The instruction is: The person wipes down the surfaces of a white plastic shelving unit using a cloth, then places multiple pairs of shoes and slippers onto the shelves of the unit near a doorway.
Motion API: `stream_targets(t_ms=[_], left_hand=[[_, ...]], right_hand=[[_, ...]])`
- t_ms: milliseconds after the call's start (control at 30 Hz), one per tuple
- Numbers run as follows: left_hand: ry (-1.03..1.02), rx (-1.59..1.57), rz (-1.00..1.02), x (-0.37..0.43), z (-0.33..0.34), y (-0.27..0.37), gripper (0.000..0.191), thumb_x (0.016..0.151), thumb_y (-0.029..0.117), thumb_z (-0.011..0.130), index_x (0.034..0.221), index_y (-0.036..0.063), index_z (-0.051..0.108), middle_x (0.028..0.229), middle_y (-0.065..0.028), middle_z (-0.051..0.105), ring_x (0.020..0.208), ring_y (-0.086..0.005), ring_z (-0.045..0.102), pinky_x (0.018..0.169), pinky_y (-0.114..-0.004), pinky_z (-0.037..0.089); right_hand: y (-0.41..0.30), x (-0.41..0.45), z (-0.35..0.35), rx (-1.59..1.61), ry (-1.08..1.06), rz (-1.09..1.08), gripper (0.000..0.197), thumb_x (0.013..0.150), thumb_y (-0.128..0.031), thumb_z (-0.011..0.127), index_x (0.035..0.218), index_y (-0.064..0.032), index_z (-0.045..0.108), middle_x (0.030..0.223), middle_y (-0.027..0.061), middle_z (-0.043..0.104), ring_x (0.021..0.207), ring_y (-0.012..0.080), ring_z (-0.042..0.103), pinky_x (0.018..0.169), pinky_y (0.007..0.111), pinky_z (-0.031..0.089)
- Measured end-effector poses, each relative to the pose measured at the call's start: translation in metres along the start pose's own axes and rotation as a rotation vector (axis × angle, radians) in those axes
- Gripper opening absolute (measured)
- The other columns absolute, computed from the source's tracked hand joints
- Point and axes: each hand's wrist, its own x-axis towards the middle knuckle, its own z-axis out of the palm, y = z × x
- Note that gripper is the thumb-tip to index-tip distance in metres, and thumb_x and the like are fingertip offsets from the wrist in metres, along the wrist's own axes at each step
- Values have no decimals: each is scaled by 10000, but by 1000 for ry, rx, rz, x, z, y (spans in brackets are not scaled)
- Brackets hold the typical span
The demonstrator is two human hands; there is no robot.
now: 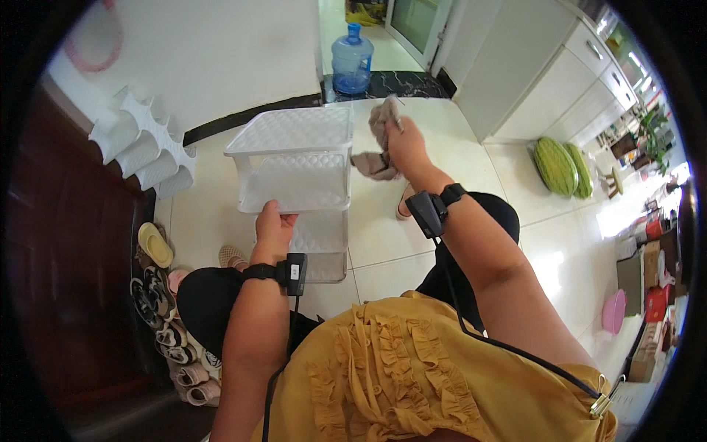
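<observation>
A white plastic tiered shelf rack (296, 131) stands on the tiled floor in front of me. My left hand (274, 227) grips the near edge of one of its middle shelves, thumb on top and fingers below. To the right of the rack, my right hand (406, 145) is raised off the shelves, closed on a crumpled greyish-brown cloth (378, 164). Part of the cloth sticks up above the fingers and part hangs down to the left, close to the rack's side but apparently apart from it. The lower shelves are partly hidden behind the upper ones.
A white plastic shoe holder (149, 146) leans by the wall at left, above a row of shoes (174, 334) beside a dark red door (72, 248). A blue water jug (352, 61) stands at the doorway. Green oval objects (555, 166) lie by the white cabinet (552, 88).
</observation>
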Motion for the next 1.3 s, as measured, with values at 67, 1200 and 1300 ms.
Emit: stream_targets(t_ms=[67,1200,1300], left_hand=[[10,-22,11,4,-2,2,267,932,157,467,1157,16,495,1115,-130,583,978,-267,610,787,-394,562],[-128,-14,40,-1,7,10,366,974,311,502,1198,22,507,1137,-116,594,1019,-246,590,860,-415,508],[286,256,151,-26,-4,0,559,927,527,483,1109,1,544,1042,-89,588,875,-206,563,762,-373,472]], right_hand=[[25,-28,12,-73,-57,43,326,922,-273,502,1132,-30,559,991,244,641,929,418,614,798,451,489],[48,-149,122,-463,-901,-622,605,761,-14,579,1336,-183,499,1348,223,452,1206,443,452,1001,464,429],[60,-143,118,-443,-865,-570,597,756,19,560,1323,-160,509,1351,219,454,1184,446,468,994,467,432]])
